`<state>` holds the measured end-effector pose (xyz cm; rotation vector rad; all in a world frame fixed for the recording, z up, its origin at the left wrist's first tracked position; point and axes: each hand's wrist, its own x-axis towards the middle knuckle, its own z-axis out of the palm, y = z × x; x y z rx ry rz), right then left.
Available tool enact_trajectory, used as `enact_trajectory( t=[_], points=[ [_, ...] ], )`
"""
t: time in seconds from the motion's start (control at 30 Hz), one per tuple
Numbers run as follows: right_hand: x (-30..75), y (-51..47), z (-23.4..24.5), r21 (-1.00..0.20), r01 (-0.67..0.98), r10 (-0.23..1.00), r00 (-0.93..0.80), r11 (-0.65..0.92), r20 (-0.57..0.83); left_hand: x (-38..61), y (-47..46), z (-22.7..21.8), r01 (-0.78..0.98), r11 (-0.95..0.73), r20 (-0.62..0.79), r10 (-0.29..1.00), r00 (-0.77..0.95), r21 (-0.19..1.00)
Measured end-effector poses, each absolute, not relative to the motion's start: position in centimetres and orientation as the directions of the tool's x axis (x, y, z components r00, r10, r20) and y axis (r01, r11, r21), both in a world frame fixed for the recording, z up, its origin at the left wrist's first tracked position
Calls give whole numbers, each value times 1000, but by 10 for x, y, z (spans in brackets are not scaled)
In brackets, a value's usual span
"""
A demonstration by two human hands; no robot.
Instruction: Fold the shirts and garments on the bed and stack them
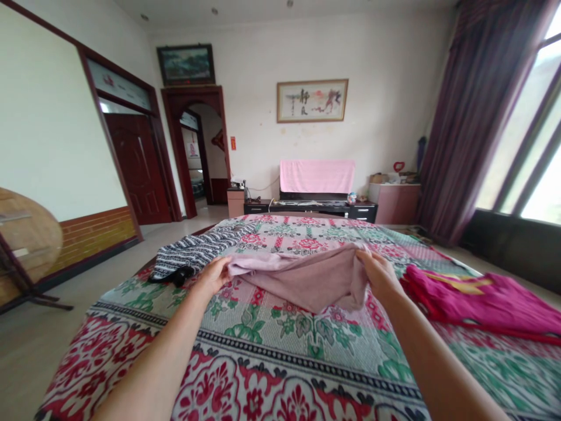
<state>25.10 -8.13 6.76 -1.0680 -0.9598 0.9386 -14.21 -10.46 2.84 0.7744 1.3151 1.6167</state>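
Observation:
A pale mauve garment [302, 278] lies partly lifted on the bed's floral cover [272, 345]. My left hand [215, 275] grips its left edge with closed fingers. My right hand [379, 273] grips the right edge, fingers curled into the cloth. The cloth hangs slack between both hands just above the cover. Both forearms reach forward from the near edge of the bed.
A black-and-white striped garment [197, 251] lies at the left of the bed, a bright pink garment [482, 304] at the right. Beyond stand a low TV cabinet [311, 207] under a pink cloth, doors on the left, and curtains [473, 123] by the window.

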Motion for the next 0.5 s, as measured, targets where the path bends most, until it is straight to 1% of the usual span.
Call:
enact_trajectory(
  t=[0.07, 0.1, 0.13, 0.2, 0.27, 0.3, 0.37, 0.43, 0.47, 0.5],
  points=[
    [253, -76, 53, -981, -69, 928, 341, 184, 150, -147, -103, 22, -15, -39, 22, 798, -603, 999],
    [255, -74, 47, -983, -57, 919, 368, 174, 141, -150, -104, 20, 64, -22, 59, 755, -653, 998],
    [258, -72, 42, -984, -51, 910, 391, 169, 136, -152, -105, 19, 156, -13, 115, 738, -664, 988],
    [262, -68, 35, -984, -38, 899, 415, 173, 142, -154, -108, 19, 354, -14, 234, 774, -589, 935],
    [265, -67, 32, -984, -29, 893, 424, 178, 149, -151, -111, 21, 522, -49, 310, 850, -426, 851],
    [265, -67, 32, -984, -29, 894, 424, 177, 148, -149, -112, 21, 588, -73, 326, 883, -338, 806],
    [265, -69, 33, -985, -35, 896, 421, 171, 141, -144, -113, 20, 683, -111, 339, 917, -210, 722],
    [264, -71, 36, -984, -38, 892, 430, 174, 141, -142, -113, 18, 728, -100, 350, 915, -200, 678],
    [264, -72, 37, -982, -37, 886, 439, 183, 149, -142, -113, 18, 712, -86, 343, 912, -226, 697],
    [264, -73, 39, -980, -33, 877, 452, 197, 162, -143, -112, 19, 640, -80, 317, 910, -266, 764]
  ],
)
